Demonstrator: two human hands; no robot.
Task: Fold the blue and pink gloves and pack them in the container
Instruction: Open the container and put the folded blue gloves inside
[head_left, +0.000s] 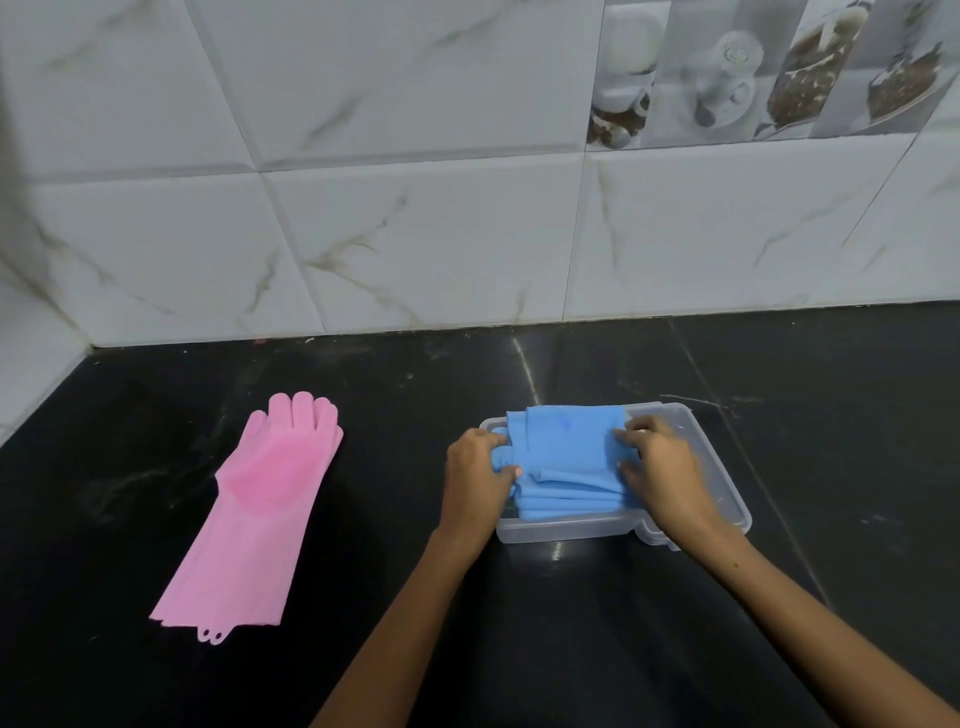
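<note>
I have the folded blue gloves (566, 457) in both hands, sitting in the left part of the clear container (727, 499) on the right side of the black counter (363, 519). My left hand (475, 475) pinches the left end of the bundle, thumb on top and fingers curled round the edge; my right hand (660, 465) grips the right end the same way, fingers curled over the top layer.

To do this step well, I think I should press the stack down flat and evenly from both ends so the layers stay square and do not spring open — the material looks rubbery and likely to unfold once let go. I would push it snug against the left wall, leaving the right part of the container free for the second pair, and only then ease my fingers off.

The blue bundle shows several stacked layers along its near edge, with a broad smooth panel on top and its far edge rising a little above the rim. The pink gloves (254, 514) lie well apart to the left — flat, unfolded, fingers pointing to the far wall, a darker textured patch on the palm, cuff toward me. I judge the task about half done.
</note>
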